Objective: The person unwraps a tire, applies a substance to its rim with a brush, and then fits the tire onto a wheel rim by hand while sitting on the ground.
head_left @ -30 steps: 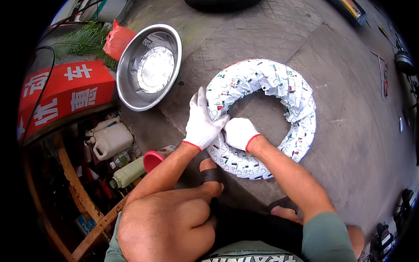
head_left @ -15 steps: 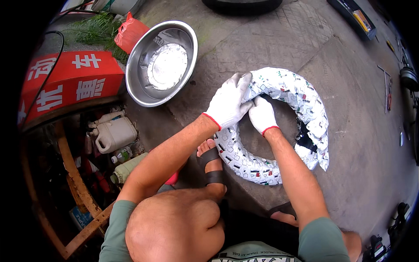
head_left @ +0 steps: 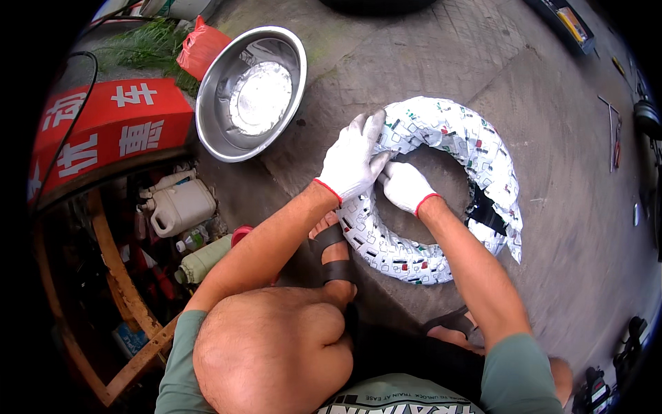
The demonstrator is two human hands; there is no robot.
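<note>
A ring-shaped tire (head_left: 465, 134) in white patterned plastic wrapping lies flat on the ground in front of me. At its right side the wrapping is torn, and black (head_left: 485, 215) shows through; a loose flap hangs there. My left hand (head_left: 350, 157), in a white glove with a red cuff, grips the ring's upper left part from outside, fingers over the top. From within the ring's hole, my right hand (head_left: 407, 188), gloved alike, closes on the inner edge beside the left thumb. Its fingertips are partly hidden against the wrapping.
A steel basin (head_left: 205, 124) stands at the far left, by a red plastic bag (head_left: 201, 48). Below them are a red sign box (head_left: 110, 131) and a rusty frame (head_left: 134, 303) with a white jug (head_left: 181, 208). Tools, including a T-shaped wrench (head_left: 611, 134), lie at right.
Both hands have shifted slightly left and nearer along the ring's left part, the right hand out from deeper under the inner edge. The ring stays in nearly the same place.
</note>
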